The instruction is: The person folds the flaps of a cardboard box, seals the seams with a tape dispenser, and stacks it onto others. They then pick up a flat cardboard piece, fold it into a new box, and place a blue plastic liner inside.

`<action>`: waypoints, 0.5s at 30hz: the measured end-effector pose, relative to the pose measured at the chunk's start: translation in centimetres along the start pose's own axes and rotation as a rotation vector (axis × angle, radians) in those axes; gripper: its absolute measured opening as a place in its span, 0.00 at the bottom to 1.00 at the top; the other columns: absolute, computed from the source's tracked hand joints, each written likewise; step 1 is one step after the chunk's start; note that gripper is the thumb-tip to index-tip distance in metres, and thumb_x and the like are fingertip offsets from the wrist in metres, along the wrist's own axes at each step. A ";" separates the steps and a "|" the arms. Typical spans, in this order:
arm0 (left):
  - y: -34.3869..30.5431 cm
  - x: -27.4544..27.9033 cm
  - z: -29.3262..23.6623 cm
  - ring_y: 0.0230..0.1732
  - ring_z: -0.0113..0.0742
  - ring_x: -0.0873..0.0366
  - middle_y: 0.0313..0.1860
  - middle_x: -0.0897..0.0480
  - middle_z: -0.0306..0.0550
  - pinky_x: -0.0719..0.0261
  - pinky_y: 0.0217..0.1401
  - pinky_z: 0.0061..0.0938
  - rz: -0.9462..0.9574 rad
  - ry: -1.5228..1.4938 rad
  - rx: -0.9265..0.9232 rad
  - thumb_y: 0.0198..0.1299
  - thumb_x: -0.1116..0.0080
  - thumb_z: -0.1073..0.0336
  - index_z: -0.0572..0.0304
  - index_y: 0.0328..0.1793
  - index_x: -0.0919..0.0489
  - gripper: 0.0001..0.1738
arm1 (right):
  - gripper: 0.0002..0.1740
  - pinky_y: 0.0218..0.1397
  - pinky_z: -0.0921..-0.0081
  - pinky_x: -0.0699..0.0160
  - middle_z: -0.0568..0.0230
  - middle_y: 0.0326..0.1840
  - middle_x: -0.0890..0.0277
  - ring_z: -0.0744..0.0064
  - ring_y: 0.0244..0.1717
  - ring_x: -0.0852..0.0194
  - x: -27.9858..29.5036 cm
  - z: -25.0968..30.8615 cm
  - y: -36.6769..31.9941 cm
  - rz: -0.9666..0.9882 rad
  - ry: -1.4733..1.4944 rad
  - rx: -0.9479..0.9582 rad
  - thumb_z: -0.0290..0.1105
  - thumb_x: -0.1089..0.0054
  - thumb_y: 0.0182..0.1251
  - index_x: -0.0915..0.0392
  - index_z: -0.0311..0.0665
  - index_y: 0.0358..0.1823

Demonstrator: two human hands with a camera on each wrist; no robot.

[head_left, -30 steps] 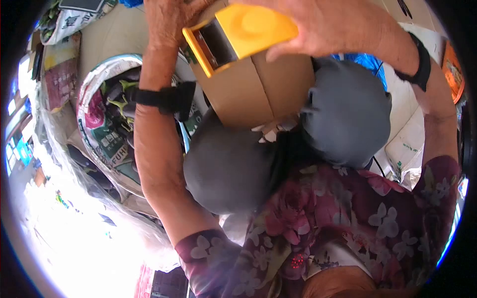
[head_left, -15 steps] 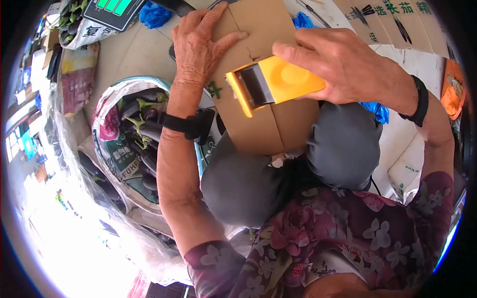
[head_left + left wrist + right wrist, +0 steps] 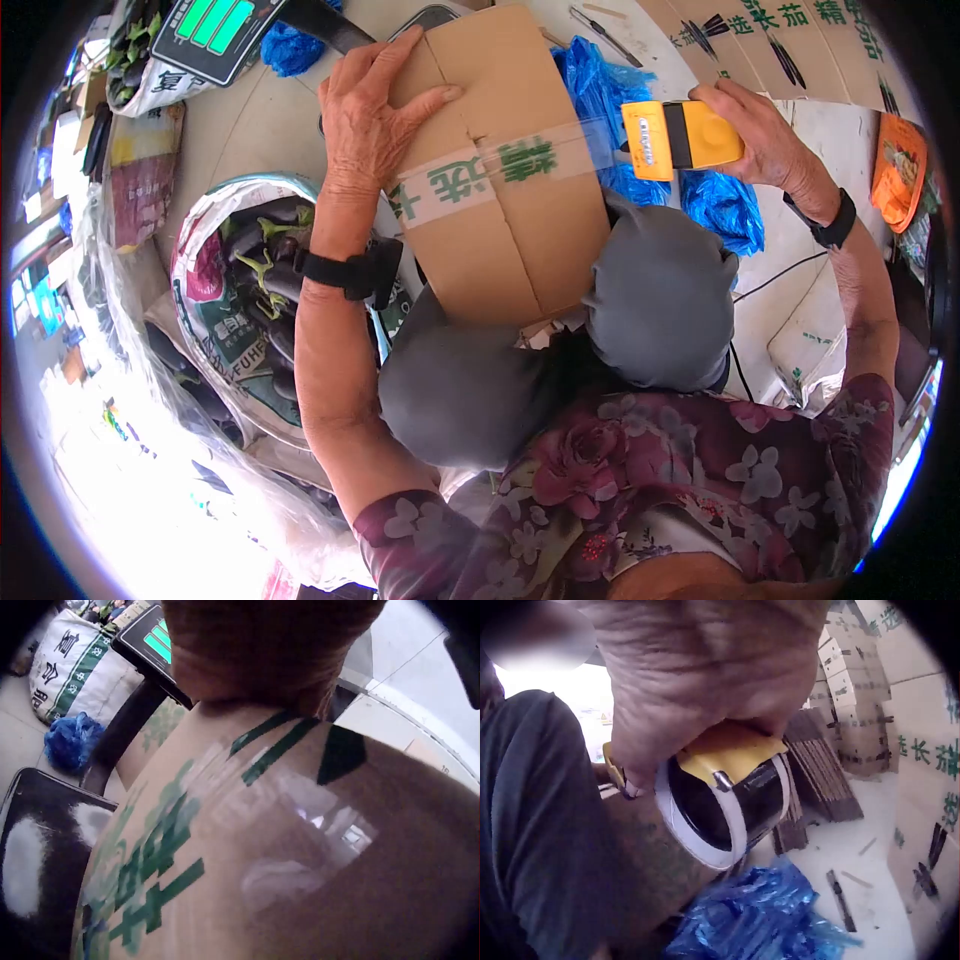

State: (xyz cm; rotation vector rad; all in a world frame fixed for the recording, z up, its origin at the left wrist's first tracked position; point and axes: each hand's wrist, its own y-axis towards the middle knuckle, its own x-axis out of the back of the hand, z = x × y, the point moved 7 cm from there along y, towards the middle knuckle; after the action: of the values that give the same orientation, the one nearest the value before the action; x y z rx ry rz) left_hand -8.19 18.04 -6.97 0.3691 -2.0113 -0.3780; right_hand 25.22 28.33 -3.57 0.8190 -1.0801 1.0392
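Note:
A cardboard box (image 3: 490, 250) leans against the person's grey-clad knees, its top seam running lengthwise. My left hand (image 3: 375, 115) rests on its far left part, thumb spread over the top and fingertips at the far edge. To the right of the box, my right hand (image 3: 760, 140) grips a yellow tape dispenser (image 3: 705, 135). A strip of clear tape (image 3: 580, 145) crosses the box top and stretches past its right edge toward the dispenser; green characters show along the strip. In the right wrist view, the roll (image 3: 720, 806) sits under the dispenser's yellow cover.
At left stands an open sack (image 3: 225, 335) of eggplants (image 3: 270, 250). A scale display (image 3: 215, 35) is lit green at the far left. Blue plastic bags (image 3: 725, 210) lie right of the box. Printed cardboard (image 3: 765, 50) and an orange bag (image 3: 897, 172) lie at right.
My right hand swung the dispenser from over the box out past its right edge, drawing tape across the top. My left hand settled onto the box's far left part. The box top is more exposed now.

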 end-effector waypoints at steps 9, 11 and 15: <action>-0.6 0.8 -0.3 0.58 0.49 0.23 0.63 0.22 0.51 0.26 0.64 0.40 -0.036 0.074 -0.024 0.56 0.31 0.51 0.57 0.67 0.24 0.34 | 0.36 0.51 0.60 0.22 0.51 0.46 0.28 0.44 0.48 0.24 -7.3 -2.0 0.8 0.079 0.250 -0.004 0.37 0.24 0.50 0.34 0.39 0.58; -3.0 0.4 1.5 0.59 0.49 0.24 0.65 0.24 0.51 0.26 0.65 0.41 -0.113 -0.353 0.297 0.62 0.38 0.47 0.58 0.71 0.29 0.36 | 0.36 0.51 0.58 0.22 0.50 0.46 0.29 0.43 0.49 0.25 -9.6 -0.8 2.0 0.049 0.251 0.027 0.38 0.26 0.52 0.36 0.38 0.60; -14.1 -5.3 2.6 0.65 0.41 0.26 0.64 0.24 0.55 0.23 0.63 0.35 -0.073 -1.459 1.336 0.75 0.65 0.38 0.64 0.74 0.36 0.38 | 0.33 0.51 0.56 0.22 0.49 0.47 0.30 0.43 0.50 0.26 -10.4 -0.5 2.5 0.105 0.274 -0.033 0.35 0.27 0.53 0.37 0.37 0.55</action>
State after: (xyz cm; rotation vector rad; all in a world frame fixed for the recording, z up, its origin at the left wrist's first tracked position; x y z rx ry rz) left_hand -6.79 7.77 -18.23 1.2051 -3.4392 1.1065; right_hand 21.70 26.93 -13.63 0.5781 -0.9102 1.1815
